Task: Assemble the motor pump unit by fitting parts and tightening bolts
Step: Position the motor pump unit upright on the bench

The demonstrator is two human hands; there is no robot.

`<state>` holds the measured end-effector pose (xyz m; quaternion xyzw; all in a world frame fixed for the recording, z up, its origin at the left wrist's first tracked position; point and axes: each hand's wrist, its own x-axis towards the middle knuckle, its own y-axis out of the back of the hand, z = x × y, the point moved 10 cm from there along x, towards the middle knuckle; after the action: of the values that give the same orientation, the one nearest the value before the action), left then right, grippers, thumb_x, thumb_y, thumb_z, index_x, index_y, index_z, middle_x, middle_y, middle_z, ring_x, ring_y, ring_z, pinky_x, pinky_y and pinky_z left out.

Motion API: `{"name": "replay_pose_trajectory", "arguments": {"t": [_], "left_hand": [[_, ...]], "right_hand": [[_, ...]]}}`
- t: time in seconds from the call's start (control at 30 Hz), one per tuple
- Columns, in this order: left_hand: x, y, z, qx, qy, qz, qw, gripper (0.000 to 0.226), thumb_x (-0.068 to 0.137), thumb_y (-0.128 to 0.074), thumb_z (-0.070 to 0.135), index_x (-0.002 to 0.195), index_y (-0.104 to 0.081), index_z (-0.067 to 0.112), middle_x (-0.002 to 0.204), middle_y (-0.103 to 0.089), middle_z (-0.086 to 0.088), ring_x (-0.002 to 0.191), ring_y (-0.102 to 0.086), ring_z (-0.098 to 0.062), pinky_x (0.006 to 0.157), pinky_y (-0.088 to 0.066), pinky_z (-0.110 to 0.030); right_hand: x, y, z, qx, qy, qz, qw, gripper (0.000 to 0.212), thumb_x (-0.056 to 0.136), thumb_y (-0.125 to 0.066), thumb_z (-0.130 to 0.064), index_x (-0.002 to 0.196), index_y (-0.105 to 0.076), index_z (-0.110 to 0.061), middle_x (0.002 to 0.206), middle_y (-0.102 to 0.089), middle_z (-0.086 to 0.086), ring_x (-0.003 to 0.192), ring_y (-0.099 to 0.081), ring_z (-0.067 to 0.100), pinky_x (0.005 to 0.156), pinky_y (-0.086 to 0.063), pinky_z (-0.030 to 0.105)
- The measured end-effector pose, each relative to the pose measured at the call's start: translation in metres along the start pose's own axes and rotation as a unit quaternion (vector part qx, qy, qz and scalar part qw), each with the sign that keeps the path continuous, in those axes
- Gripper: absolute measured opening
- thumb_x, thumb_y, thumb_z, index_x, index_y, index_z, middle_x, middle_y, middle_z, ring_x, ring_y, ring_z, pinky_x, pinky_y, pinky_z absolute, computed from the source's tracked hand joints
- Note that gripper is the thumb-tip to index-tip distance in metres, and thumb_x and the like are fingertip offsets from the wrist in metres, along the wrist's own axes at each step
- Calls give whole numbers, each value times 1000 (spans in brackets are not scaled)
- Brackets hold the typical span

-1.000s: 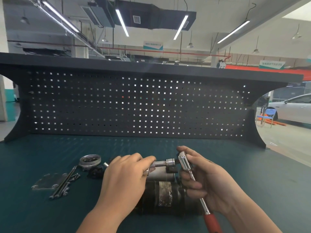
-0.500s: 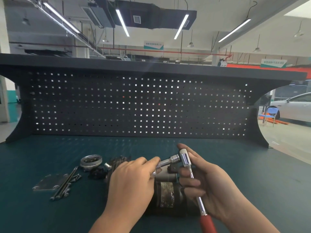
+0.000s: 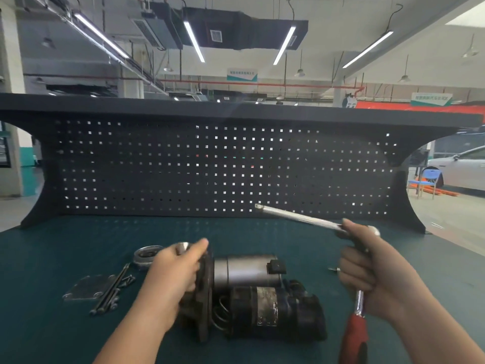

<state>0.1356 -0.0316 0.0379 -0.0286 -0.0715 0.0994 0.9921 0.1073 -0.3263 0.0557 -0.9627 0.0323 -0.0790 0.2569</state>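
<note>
Red-handled ratchet [image 3: 354, 329] gripped right | left hand [image 3: 175, 274] pinches blurred, possibly metal bit

I see: right hand [image 3: 367, 271] gripping red-handled ratchet [image 3: 355, 327], extension bar [image 3: 296, 215] raised; left hand [image 3: 173, 274] on motor pump unit [image 3: 257, 298]; loose bolts [image 3: 112, 292] on bench [image 3: 52, 258].

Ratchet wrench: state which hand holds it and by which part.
The right hand grips the ratchet wrench on its metal shank, just above the red handle; an extension bar projects left.
</note>
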Motion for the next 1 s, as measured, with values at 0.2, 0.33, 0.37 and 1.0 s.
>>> {"name": "replay_pose_trajectory", "arguments": {"t": [0.2,0.33,0.37,1.0], "left_hand": [[-13,-40,18,101,-141,-115,978,17,99,-48,30,100,-65,28,64,-56,12,58,-51,-1,60,-39,-15],[-35,-49,46,190,-287,-116,932,28,94,-58,18,95,-61,46,94,-64,30,93,-57,9,77,-38,0],[-39,-51,49,183,-296,-125,929,31,93,-60,16,96,-62,47,95,-64,27,94,-57,7,78,-37,-1],[-41,-62,45,252,-313,-167,901,32,94,-60,14,98,-59,45,95,-57,25,97,-53,5,80,-34,-2]], "right_hand": [[-3,2,-30,-124,108,-12,986,43,64,-70,-47,45,-38,-25,38,-16,-5,31,-13,10,32,-21,19],[-6,3,-38,-177,134,0,975,43,63,-69,-42,42,-36,-25,38,-19,-4,33,-14,12,33,-20,21],[-7,3,-39,-190,137,3,972,44,63,-69,-42,44,-33,-26,39,-19,-4,34,-14,12,33,-20,21],[-4,2,-33,-230,141,-3,963,40,57,-72,-42,49,-37,-25,44,-23,-3,35,-16,11,34,-21,18]]}}
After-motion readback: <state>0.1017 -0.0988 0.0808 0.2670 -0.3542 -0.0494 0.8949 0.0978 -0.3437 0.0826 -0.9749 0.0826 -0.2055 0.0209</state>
